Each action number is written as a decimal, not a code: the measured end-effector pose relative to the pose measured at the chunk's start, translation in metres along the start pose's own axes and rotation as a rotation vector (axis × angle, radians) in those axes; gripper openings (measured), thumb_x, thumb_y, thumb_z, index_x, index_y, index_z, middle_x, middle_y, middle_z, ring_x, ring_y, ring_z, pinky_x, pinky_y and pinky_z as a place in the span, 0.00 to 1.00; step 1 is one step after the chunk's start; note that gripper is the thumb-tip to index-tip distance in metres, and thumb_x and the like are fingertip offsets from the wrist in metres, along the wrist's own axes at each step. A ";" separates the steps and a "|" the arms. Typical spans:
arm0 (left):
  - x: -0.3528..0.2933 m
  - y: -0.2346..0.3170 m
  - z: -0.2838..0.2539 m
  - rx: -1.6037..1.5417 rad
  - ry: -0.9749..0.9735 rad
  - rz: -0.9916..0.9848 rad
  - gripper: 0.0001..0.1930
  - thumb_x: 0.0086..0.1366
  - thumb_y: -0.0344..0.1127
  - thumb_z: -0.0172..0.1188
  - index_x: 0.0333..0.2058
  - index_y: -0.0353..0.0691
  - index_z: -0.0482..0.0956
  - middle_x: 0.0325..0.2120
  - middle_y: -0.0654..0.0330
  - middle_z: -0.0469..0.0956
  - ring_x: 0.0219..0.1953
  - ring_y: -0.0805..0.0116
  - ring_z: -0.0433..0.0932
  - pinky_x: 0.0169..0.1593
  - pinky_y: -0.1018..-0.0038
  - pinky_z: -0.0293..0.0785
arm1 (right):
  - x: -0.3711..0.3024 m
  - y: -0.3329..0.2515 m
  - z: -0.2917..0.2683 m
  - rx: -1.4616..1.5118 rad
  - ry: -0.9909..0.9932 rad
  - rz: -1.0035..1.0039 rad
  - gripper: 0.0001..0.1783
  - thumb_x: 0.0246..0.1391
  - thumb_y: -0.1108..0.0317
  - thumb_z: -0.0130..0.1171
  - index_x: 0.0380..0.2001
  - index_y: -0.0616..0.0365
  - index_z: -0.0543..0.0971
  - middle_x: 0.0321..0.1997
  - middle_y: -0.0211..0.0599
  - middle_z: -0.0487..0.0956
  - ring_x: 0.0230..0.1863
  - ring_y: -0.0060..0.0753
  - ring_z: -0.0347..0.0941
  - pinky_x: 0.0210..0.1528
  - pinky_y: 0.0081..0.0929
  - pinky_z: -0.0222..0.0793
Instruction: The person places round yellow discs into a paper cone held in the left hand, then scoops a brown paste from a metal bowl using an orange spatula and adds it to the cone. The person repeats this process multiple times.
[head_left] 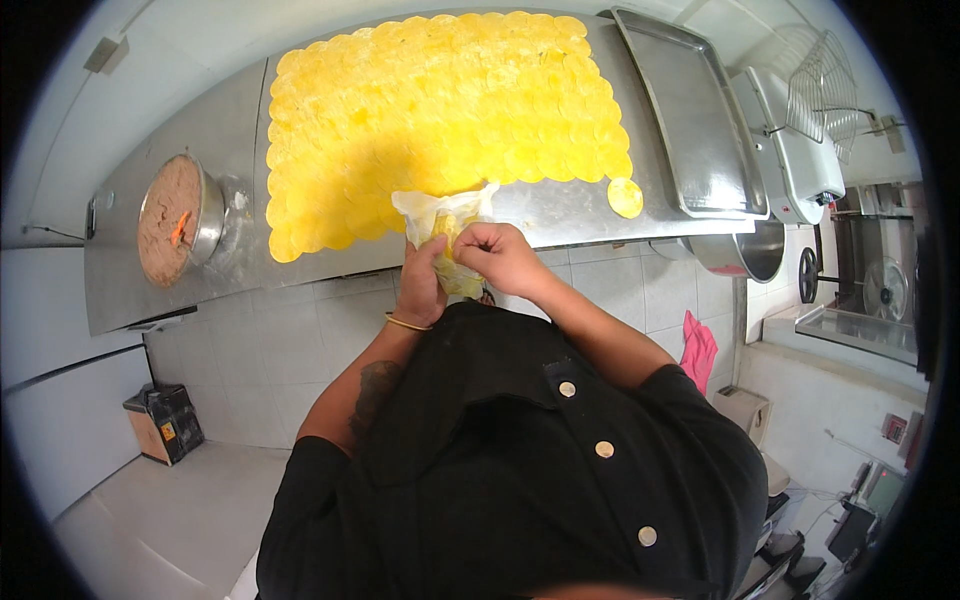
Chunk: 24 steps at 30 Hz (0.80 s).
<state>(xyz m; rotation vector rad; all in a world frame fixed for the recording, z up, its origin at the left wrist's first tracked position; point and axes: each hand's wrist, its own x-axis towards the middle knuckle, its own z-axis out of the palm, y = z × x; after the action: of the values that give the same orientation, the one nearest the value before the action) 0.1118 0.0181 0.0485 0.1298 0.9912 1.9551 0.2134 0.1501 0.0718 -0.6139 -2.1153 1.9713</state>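
Observation:
Just off the front edge of the steel table, I hold a clear plastic bag (464, 276) with something yellow inside, its mouth facing the table. My left hand (424, 280) is closed round the bag's left side. On the right side, the curled fingers of my right hand (497, 260) pinch at the bag near its opening; the fingertips are partly hidden. Beyond my hands, many thin yellow dough rounds (440, 100) lie overlapping in rows. One single dough round (625, 198) sits at the near right corner of this layer.
A metal bowl (211, 215) of pinkish-brown filling (168, 225) with an orange utensil (181, 229) stands on the table's left. To the right lies a large metal tray (695, 120), beside a white machine (790, 150) and a wire rack (822, 95). A box (164, 424) rests on the floor.

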 end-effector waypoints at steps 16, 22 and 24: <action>-0.023 -0.030 -0.052 -0.098 0.147 -0.104 0.27 0.78 0.44 0.49 0.69 0.37 0.65 0.60 0.51 0.75 0.60 0.53 0.78 0.65 0.54 0.75 | 0.052 0.084 -0.073 -0.726 0.504 -0.054 0.15 0.70 0.62 0.52 0.37 0.66 0.74 0.30 0.66 0.81 0.34 0.73 0.80 0.39 0.63 0.75; -0.039 -0.019 -0.054 -0.062 0.116 -0.032 0.27 0.80 0.43 0.47 0.70 0.35 0.64 0.60 0.51 0.75 0.60 0.53 0.78 0.65 0.55 0.75 | 0.064 0.094 -0.076 -0.771 0.523 -0.019 0.13 0.68 0.63 0.54 0.38 0.65 0.75 0.28 0.65 0.81 0.33 0.72 0.79 0.38 0.63 0.75; -0.038 -0.013 -0.051 -0.025 0.158 -0.070 0.27 0.80 0.43 0.48 0.70 0.35 0.64 0.60 0.51 0.75 0.61 0.53 0.78 0.65 0.56 0.75 | 0.065 0.089 -0.075 -0.760 0.506 0.043 0.13 0.67 0.63 0.56 0.40 0.65 0.76 0.31 0.64 0.81 0.35 0.71 0.80 0.40 0.61 0.76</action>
<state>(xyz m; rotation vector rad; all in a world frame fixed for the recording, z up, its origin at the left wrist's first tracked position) 0.1201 -0.0376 0.0158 -0.0742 1.0584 1.9356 0.2006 0.2482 -0.0176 -1.1289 -2.4357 0.8130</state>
